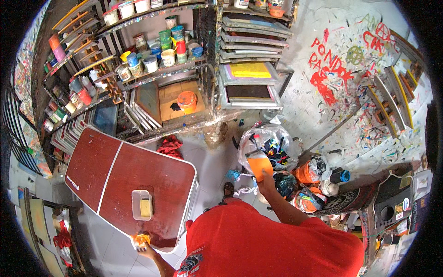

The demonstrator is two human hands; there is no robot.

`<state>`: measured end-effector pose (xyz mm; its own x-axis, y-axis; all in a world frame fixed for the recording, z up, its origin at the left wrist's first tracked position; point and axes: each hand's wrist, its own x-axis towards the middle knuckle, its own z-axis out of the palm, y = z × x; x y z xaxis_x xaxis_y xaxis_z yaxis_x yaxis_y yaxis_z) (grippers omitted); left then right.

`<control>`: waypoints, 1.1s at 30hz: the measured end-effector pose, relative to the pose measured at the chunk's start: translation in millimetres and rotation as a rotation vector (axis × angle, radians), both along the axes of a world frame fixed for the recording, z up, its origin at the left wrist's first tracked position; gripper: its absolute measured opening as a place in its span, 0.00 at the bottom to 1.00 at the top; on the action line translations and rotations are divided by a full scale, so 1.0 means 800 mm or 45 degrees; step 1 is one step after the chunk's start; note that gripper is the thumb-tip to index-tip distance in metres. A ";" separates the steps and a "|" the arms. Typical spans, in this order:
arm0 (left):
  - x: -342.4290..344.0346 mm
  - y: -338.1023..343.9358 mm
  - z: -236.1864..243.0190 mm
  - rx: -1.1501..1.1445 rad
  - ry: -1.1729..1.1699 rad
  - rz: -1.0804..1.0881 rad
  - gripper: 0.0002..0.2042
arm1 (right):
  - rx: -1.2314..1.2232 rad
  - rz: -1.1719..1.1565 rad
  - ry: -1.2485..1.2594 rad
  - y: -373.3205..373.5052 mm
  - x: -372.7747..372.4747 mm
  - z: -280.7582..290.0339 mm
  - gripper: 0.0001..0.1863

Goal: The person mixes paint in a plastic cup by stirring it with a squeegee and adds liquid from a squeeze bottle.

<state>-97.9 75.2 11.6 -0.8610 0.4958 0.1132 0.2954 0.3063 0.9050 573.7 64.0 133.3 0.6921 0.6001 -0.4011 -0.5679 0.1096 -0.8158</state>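
My right hand (266,183) grips a flat orange sheet-like piece (260,165) with a greyish far edge, held over the near side of a bin lined with a clear plastic bag (243,147). Colourful scraps (277,151) lie inside that bin. At the near edge of the red-brown folding table (152,166), my left hand (146,249) is closed on a small, bright orange and white thing (140,240) whose kind I cannot make out. A clear plastic tub (136,203) with a yellowish block (146,208) in it sits on the table near that hand.
Paint-stained shelves (161,69) with several paint pots stand beyond the table. A rack of screen frames (254,46) is beside them. Orange buckets (304,173) crowd the floor to the right of my right hand. A red cloth (170,147) lies behind the table.
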 end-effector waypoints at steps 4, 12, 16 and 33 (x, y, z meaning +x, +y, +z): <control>0.001 0.013 0.035 0.236 -0.238 -0.427 0.29 | -0.031 -0.148 0.242 -0.024 0.000 0.017 0.14; -0.017 0.014 0.051 0.288 -0.298 -0.510 0.20 | 0.115 -0.206 0.244 -0.027 0.003 0.024 0.12; 0.043 0.012 0.111 -0.596 0.110 -0.164 0.25 | 0.101 -0.168 0.183 -0.048 0.010 0.007 0.17; 0.022 0.035 0.037 0.157 -0.034 -0.449 0.25 | -0.036 0.011 0.095 -0.032 0.018 0.005 0.13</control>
<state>-80.3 103.5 41.6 -0.6433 0.7464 0.1706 0.3394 0.0782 0.9374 587.9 38.7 137.6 0.6546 0.5935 -0.4683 -0.6279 0.0818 -0.7740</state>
